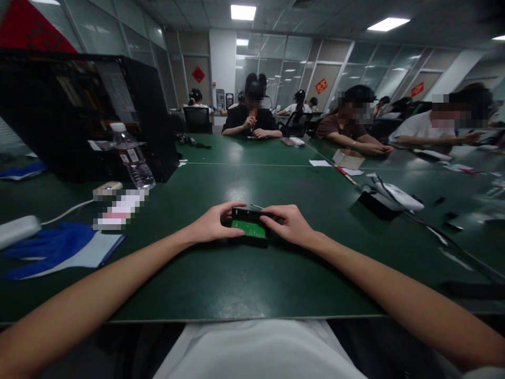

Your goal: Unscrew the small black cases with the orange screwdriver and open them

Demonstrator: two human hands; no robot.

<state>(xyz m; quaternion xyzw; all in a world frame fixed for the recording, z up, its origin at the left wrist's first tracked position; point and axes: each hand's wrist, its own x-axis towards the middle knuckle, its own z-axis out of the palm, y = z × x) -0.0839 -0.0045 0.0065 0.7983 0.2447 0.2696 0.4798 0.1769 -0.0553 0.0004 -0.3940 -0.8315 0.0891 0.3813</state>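
Note:
A small black case (252,243) stands open in front of me, with a green circuit board (250,229) lying inside it. My left hand (216,223) grips its left end, fingers behind the back wall and thumb at the front over the board's edge. At the opposite end, my right hand (290,223) pinches the case's upper right corner between thumb and fingers. A thin, shiny metal piece (256,207) sticks out behind the case by my right fingertips; I cannot tell whether it is held or attached.
Blue-and-white gloves (67,247), a white device with a cable (18,231) and a plastic bottle (132,155) are on the left, by a black cabinet (145,105). On the right are a small box (348,159), a white tool (400,196) and cables. Several people sit around the green table (221,284).

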